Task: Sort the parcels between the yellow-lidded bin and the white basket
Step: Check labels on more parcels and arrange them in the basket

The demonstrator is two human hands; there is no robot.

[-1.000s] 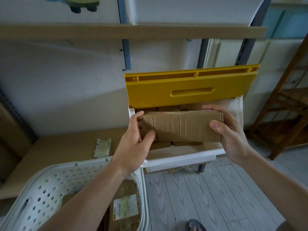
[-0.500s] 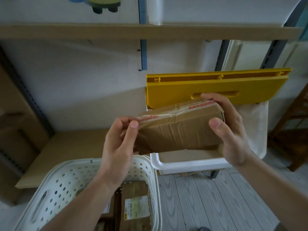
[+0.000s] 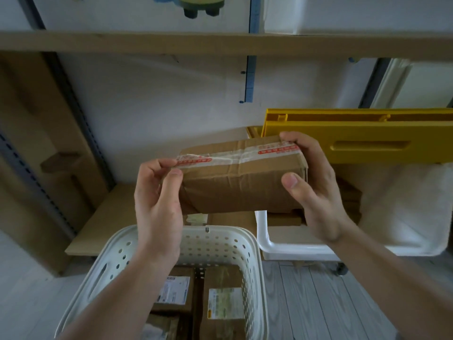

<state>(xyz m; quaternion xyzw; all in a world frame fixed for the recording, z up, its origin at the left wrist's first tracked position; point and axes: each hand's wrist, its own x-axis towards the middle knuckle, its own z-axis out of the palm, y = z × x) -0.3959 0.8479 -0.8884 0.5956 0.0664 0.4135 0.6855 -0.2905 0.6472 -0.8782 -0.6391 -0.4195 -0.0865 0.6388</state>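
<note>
Both hands hold one cardboard parcel (image 3: 241, 175) in the air, long axis left to right, taped seam up. Left hand (image 3: 157, 200) has its grip closed round the left end: thumb on the near face, fingers curled over the top edge onto the white-and-red tape (image 3: 235, 154). Right hand (image 3: 316, 190) has its grip closed round the right end: thumb on the near face, fingers wrapped over the far top corner.

The parcel hangs above the gap between the white basket (image 3: 215, 244) and the bin (image 3: 294, 250). Its left half is over the basket's far rim; its right end is over the bin's front left corner. The basket mouth below is open, with labelled parcels (image 3: 224, 303) lying on its bottom. The yellow lid (image 3: 367, 138) stands raised behind the right hand, its lower edge just beside the fingers. More cardboard (image 3: 350, 200) lies inside the bin. A shelf board (image 3: 220, 46) runs overhead, well apart from the parcel. Bare plank floor (image 3: 318, 303) lies right of the basket.

Versus 0.5 s ago: same two-handed hold. The parcel sits further left against the lid, now covering less of it. More of the basket's inside shows.
</note>
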